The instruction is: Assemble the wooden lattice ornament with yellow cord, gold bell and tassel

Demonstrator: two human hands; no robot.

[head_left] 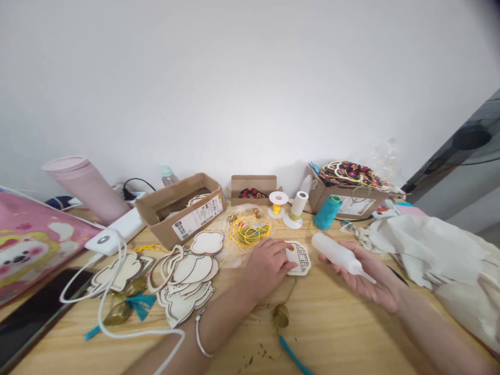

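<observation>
In my right hand (365, 278) lies a white squeeze bottle (336, 252) with a narrow nozzle, tilted so the tip points right and toward me. My left hand (269, 263) is closed over the left side of a small pale wooden cut-out plaque (300, 258) with fretwork on its right; the fingers hide part of it. A cord runs from the plaque toward a brownish-gold bead (281, 315), and a teal tassel (292, 355) trails below that bead. Left of my left hand, several cloud-shaped wooden pieces (191, 268) lie in a pile.
A cardboard box (195, 221) stands behind the pile; another (344, 200) holds patterned pieces at back right. Yellow cord (250, 232), spools (278, 198) and teal thread (328, 212) sit between. White cloth (429, 250) lies right; a white cable (103, 307) and phone (39, 312) lie left.
</observation>
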